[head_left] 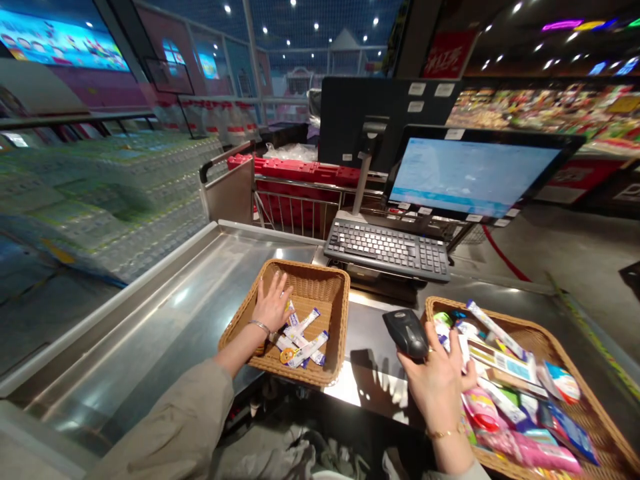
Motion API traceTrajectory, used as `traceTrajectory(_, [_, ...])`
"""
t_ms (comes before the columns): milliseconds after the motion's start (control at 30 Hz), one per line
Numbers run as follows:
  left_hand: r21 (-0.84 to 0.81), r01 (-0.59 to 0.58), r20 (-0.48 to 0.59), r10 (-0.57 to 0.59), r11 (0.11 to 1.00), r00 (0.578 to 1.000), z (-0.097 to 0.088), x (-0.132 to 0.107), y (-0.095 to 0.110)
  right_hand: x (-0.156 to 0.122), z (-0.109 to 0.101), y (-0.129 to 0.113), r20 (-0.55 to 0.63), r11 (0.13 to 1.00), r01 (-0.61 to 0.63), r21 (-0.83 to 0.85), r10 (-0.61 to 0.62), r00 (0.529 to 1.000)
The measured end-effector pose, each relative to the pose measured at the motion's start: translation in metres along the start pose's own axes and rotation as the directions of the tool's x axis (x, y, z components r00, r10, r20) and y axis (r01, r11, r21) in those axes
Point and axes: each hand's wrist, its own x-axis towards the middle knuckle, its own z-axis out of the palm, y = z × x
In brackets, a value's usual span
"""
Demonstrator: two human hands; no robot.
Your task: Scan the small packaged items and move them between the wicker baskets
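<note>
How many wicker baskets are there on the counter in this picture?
2. One wicker basket is under the left hand, with some slim packets inside. The other basket, by the right hand, holds many mixed packages. No third basket shows.

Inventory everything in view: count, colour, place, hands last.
Counter: one, silver, across the foreground
Left basket: one, brown, on the counter
Slim packets: several, white and blue, in left basket
Right basket: one, brown, at right
Packaged goods: many, mixed colours, in right basket
Scanner: one, black, between the baskets
Keyboard: one, black, beyond the scanner
Monitors: two, black, behind the keyboard
Crating: count unclear, red, behind the counter
Bottle packs: many, greenish, stacked left
Red-capped bottles: several, clear, upper left
Left hand: one, silver bracelet, over the left basket
Right hand: one, gold bracelet, at the scanner, grip unclear
</note>
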Motion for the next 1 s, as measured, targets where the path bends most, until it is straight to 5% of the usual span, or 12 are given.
traceTrajectory(233, [-0.05,-0.209,0.067,0.212,0.977,0.975,0.012,0.007,0.012,-0.004,-0.001,0.001,0.036,0.999,0.029,-0.013,-0.029,0.999])
traceTrajectory(533, [-0.215,-0.539,0.197,0.577,0.814,0.793,0.045,0.013,0.033,-0.007,-0.008,0.011,0.031,0.999,-0.004,-0.047,0.006,1.0])
traceTrajectory(867, [-0.209,-0.47,0.328,0.514,0.858,0.793,0.064,0.004,0.032,-0.011,-0.009,0.023,0.01,0.998,0.026,-0.049,-0.025,1.0])
traceTrajectory(1000, [-0.212,-0.484,0.39,0.528,0.849,0.754,0.071,0.001,0.041,-0.011,-0.013,0.021,0.041,0.998,0.044,-0.056,-0.041,0.998])
